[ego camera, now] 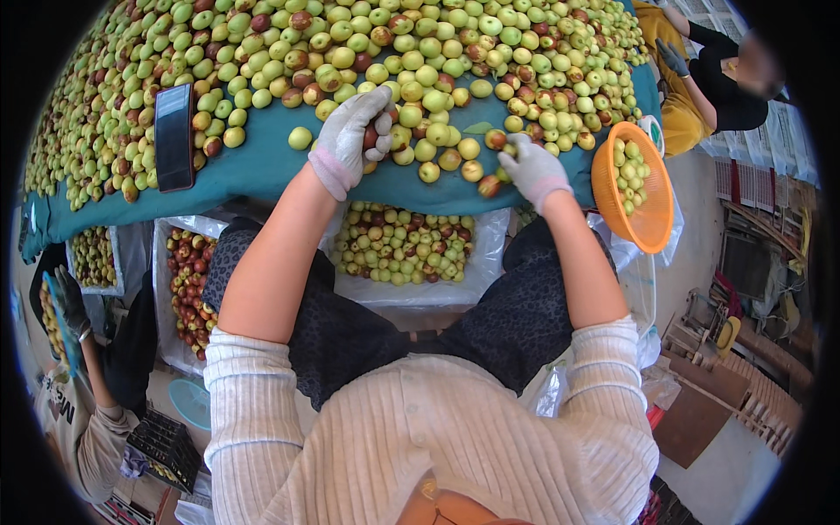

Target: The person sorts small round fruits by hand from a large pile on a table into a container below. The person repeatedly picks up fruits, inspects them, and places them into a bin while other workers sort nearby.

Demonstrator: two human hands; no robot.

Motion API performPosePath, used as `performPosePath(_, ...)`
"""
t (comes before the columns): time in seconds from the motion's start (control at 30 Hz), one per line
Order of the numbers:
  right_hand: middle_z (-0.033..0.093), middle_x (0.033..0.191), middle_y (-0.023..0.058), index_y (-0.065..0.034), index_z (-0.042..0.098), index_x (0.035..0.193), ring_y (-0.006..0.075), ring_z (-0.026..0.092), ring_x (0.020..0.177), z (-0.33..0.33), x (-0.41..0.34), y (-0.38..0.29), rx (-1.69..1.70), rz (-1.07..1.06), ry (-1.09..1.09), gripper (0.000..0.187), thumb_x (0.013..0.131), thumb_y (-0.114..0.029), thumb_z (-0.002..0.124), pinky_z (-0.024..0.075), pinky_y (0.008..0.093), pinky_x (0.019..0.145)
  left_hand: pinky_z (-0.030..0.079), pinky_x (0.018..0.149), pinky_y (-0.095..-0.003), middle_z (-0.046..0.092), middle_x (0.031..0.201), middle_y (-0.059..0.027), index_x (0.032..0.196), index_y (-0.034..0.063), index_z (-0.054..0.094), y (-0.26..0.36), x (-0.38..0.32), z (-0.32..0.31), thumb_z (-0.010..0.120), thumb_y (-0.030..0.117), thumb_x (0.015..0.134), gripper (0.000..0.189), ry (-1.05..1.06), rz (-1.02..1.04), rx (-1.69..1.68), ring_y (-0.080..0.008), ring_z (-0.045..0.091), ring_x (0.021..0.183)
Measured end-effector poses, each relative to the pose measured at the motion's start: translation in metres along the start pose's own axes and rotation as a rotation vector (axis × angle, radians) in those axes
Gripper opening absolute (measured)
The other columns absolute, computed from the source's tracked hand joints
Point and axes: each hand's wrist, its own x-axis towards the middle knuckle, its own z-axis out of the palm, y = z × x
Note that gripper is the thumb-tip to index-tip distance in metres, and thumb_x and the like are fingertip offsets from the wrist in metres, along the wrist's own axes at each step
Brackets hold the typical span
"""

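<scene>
My left hand (354, 139), in a pale knit glove with a pink cuff, is curled around a reddish-brown jujube (371, 136) above the cloth-covered table (262, 164). My right hand (535, 165), gloved alike, is lower over the table to the right. Its fingertips are at a few green and brown jujubes (489, 186), slightly blurred; whether it grips one is hidden. Between the hands lie several loose yellow-green jujubes (449, 159) and a green leaf (478, 128). A large heap of jujubes (394, 39) spreads behind both hands.
An orange plastic basket (600, 180) with green jujubes tilts at the table's right edge, by a scale (651, 131). A phone (174, 138) lies left. Lined crates (482, 262) of jujubes stand below. Co-workers sit at left (92, 420) and right (715, 92).
</scene>
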Motion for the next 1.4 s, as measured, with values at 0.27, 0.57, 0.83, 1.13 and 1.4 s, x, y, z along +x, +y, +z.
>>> performPosePath(0.27, 0.071, 0.095, 0.0171, -0.0071, 0.064, 0.114, 0.0261, 0.070, 0.082, -0.040, 0.012, 0.025, 0.408, 0.115, 0.254, 0.026, 0.094, -0.018, 0.053, 0.0553, 0.0391, 0.074, 0.029, 0.039, -0.0217, 0.053, 0.068, -0.0013, 0.092, 0.0065, 0.056, 0.002, 0.002, -0.007, 0.060, 0.033, 0.099, 0.028, -0.015, 0.027, -0.017, -0.0110, 0.046, 0.049)
performPosePath(0.57, 0.069, 0.106, 0.0153, -0.0093, 0.065, 0.111, 0.0352, 0.066, 0.102, -0.006, 0.025, 0.019, -0.128, 0.000, -0.059, 0.034, 0.090, -0.036, 0.065, 0.0515, 0.0453, 0.089, 0.038, 0.045, -0.0221, 0.058, 0.074, -0.0035, 0.092, 0.0082, 0.055, -0.002, -0.001, 0.000, 0.058, 0.035, 0.099, 0.028, -0.052, -0.053, 0.016, -0.0133, 0.054, 0.058)
performPosePath(0.83, 0.063, 0.075, 0.0072, -0.0025, 0.069, 0.102, 0.0151, 0.062, 0.072, -0.036, 0.028, 0.020, 1.157, 0.069, 0.194, 0.027, 0.089, -0.025, 0.062, 0.0496, 0.0272, 0.068, 0.044, 0.049, -0.0226, 0.064, 0.084, -0.0055, 0.095, 0.0075, 0.057, -0.001, -0.002, -0.001, 0.055, 0.034, 0.100, 0.027, -0.052, -0.097, 0.064, -0.0125, 0.059, 0.066)
performPosePath(1.13, 0.052, 0.140, 0.0160, -0.0122, 0.055, 0.135, 0.0308, 0.058, 0.120, -0.018, 0.047, -0.015, 0.176, 0.004, 0.266, 0.046, 0.089, -0.016, 0.057, 0.0474, 0.0401, 0.101, 0.060, 0.067, -0.0276, 0.066, 0.119, -0.0189, 0.129, -0.0042, 0.053, 0.003, 0.000, -0.008, 0.054, 0.035, 0.100, 0.049, -0.130, -0.152, -0.211, -0.0201, 0.069, 0.090)
performPosePath(1.4, 0.061, 0.124, 0.0165, -0.0017, 0.054, 0.133, 0.0233, 0.061, 0.109, -0.033, -0.004, -0.115, 0.996, -0.577, 0.252, 0.037, 0.098, -0.013, 0.052, 0.0483, 0.0333, 0.096, 0.058, 0.094, -0.0406, 0.047, 0.142, -0.0254, 0.145, -0.0042, 0.038, -0.009, -0.007, -0.003, 0.051, 0.040, 0.099, 0.065, -0.359, -0.231, -0.395, -0.0404, 0.056, 0.123)
